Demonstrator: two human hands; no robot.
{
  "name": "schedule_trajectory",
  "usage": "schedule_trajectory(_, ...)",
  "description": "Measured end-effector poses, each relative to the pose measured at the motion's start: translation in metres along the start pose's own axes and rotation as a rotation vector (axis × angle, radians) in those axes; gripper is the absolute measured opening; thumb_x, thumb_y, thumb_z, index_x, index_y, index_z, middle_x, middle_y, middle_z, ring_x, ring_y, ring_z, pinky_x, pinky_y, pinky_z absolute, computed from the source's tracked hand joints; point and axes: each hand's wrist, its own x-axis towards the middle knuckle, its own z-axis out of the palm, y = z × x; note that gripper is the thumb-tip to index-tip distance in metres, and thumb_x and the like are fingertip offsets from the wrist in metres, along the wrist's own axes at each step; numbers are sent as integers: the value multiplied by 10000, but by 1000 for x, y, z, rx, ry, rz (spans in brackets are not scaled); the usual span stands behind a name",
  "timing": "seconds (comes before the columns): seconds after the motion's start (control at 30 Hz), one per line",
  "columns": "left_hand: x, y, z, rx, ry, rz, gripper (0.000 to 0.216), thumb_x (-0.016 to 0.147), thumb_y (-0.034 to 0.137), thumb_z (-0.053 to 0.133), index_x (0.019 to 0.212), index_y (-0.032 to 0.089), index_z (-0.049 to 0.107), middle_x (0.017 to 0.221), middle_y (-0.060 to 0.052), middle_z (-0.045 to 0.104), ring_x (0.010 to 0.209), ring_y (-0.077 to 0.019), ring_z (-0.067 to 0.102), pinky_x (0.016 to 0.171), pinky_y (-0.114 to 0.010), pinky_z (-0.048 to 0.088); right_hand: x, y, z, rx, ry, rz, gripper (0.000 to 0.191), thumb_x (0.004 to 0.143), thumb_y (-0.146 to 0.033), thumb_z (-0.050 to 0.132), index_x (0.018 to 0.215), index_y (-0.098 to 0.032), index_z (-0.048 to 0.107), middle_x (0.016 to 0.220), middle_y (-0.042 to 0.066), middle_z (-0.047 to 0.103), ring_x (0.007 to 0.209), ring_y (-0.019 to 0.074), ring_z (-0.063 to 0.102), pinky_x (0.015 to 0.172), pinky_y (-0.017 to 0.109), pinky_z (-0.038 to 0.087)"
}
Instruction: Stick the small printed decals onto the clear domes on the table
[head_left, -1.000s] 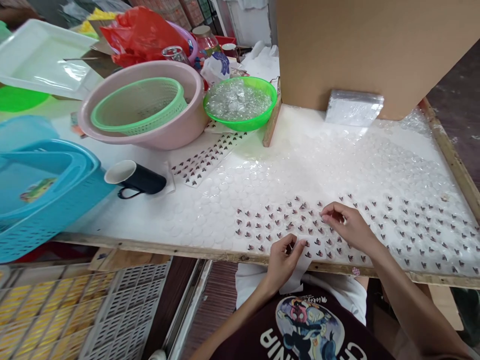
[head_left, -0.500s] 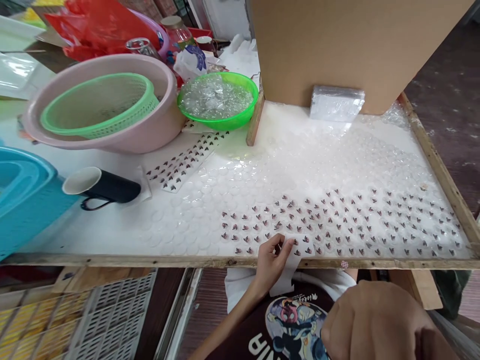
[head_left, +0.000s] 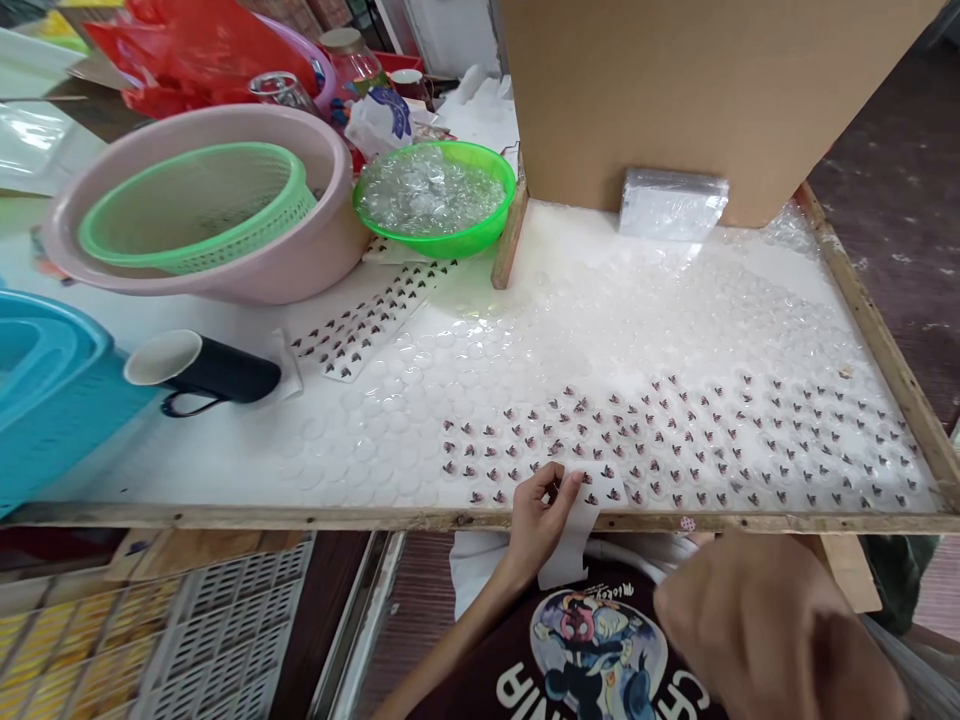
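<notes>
My left hand pinches a white strip of stickers between thumb and fingers at the table's front edge. A few small dark-and-red printed stickers show on the strip's upper end, and its lower part hangs over the edge. My right hand is large and blurred, close to the camera at lower right. Its fingers are curled in, and whatever lies in them is hidden. In front of my left hand, clear round discs with stickers lie spread in rows. Plain clear discs lie left of and behind them.
A wooden rim borders the white table. To the left stand a dark mug on its side, sticker sheets, a blue basket, a pink basin and a green bowl. A cardboard box stands behind.
My right hand has moved slightly to the right and is more blurred. My left hand keeps its pinch on the strip, almost in the same place.
</notes>
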Motion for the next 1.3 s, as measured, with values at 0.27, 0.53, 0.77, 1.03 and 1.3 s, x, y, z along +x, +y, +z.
schedule_trajectory(0.27, -2, -1, 0, -47, 28, -25, 441, 911, 483, 553, 595, 193, 453, 559, 44, 385, 552, -115, 362, 540, -246, 311, -5, 51, -76, -705, 483, 645, 263, 850, -390, 677, 1060, -232, 686, 1070, 65, 675, 947, 204, 594, 827, 346, 472)
schedule_trajectory(0.53, -1, -2, -2, -113, -32, -47, 321, 871, 399, 639, 1106, 182, 619, 777, -11, 636, 690, -149, 553, 644, -243, 419, -12, 76, -80, -578, 550, 648, 209, 865, -372, 615, 803, -174, 641, 726, -5, 602, 680, 134, 534, 658, 264, 426)
schedule_trajectory(0.77, 2, -3, 0, -152, -9, -99, 301, 890, 449, 614, 774, 173, 584, 652, 10, 554, 596, -123, 474, 581, -232, 369, -13, 79, -73, -768, 551, 572, 157, 884, -341, 590, 896, -199, 655, 793, 9, 624, 741, 157, 561, 688, 279, 424)
schedule_trajectory(1.03, 2, 2, 0, -104, 14, -103, 355, 876, 492, 607, 709, 181, 567, 601, 27, 511, 569, -122, 441, 562, -232, 357, -12, 79, -69, -845, 698, 343, 151, 890, -353, 595, 841, -220, 647, 774, 30, 610, 706, 166, 522, 692, 317, 439)
schedule_trajectory(1.3, 5, -1, -1, -16, -24, -28, 332, 888, 453, 609, 708, 174, 623, 618, 4, 604, 582, -137, 514, 574, -236, 401, 12, 95, -68, -587, 684, 338, 430, 786, -245, 646, 1192, -218, 509, 854, -3, 647, 833, 165, 611, 860, 335, 478)
